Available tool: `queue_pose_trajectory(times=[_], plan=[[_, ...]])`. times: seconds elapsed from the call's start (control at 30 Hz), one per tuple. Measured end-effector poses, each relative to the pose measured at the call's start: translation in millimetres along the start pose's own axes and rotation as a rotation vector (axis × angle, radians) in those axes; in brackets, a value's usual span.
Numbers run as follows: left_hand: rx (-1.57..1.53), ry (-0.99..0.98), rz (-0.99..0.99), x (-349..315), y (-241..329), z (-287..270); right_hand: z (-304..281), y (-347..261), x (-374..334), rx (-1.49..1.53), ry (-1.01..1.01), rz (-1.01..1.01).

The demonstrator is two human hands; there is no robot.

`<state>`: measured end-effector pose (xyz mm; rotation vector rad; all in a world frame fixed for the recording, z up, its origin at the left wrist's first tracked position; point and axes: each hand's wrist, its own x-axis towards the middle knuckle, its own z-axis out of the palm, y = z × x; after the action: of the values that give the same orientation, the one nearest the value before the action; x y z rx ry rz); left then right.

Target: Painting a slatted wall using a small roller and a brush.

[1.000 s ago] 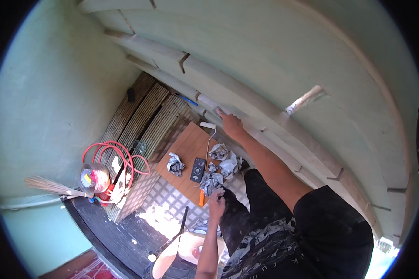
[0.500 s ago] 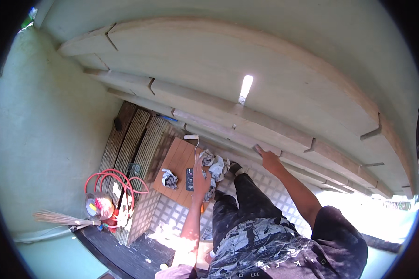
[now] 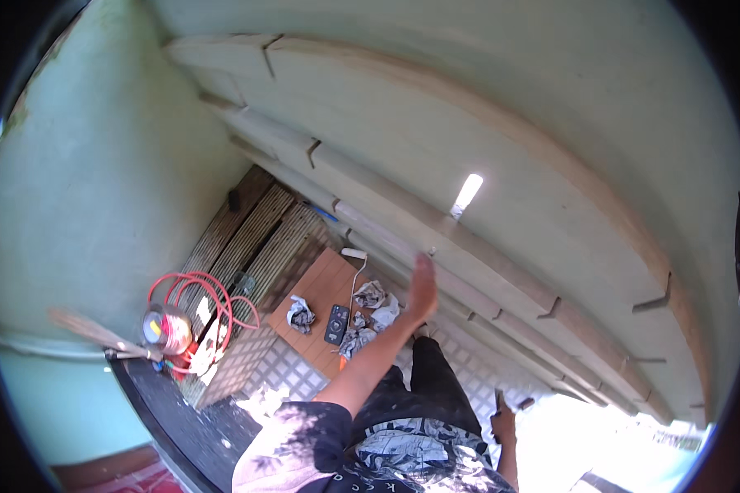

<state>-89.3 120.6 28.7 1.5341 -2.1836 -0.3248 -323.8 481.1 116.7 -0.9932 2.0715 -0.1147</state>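
Note:
My left hand is stretched out with its fingers straight, over the lower ledges of the pale green wall. Its fingertips lie at or very near a ledge; contact cannot be told. Nothing shows in it. Low on the right, my right hand is closed on a small flat dark object, its kind too small to make out. Left of my legs is a small brown slatted table. On it lie a dark phone, crumpled newspaper and a white paint roller.
A slatted wooden bench stands against the left wall, with a coiled red hose and a round container near its front. A straw broom lies beside them. Long stepped ledges jut from the wall. Bright sunlight washes out the lower right.
My left hand has moved right and up, from over the table to the ledges. The right hand has dropped from the ledges to low beside my legs, still holding the object. The view has shifted.

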Motion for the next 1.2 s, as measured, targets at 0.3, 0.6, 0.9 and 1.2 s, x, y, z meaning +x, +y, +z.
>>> queue_pose_trajectory(times=[0.3,0.6,0.9,1.2], plan=[[-0.509,-0.283,0.259,-43,80,13,19,3,-1,0.039,-0.038,0.082],[-0.222,0.342,-0.245,12,-7,-35,26,46,20,0.123,-0.124,0.135],[-0.627,-0.834,0.421,-44,32,-7,17,-5,10,0.165,-0.362,0.185],[-0.376,0.472,-0.285,26,-126,-78,32,28,24,0.060,-0.283,0.066]])
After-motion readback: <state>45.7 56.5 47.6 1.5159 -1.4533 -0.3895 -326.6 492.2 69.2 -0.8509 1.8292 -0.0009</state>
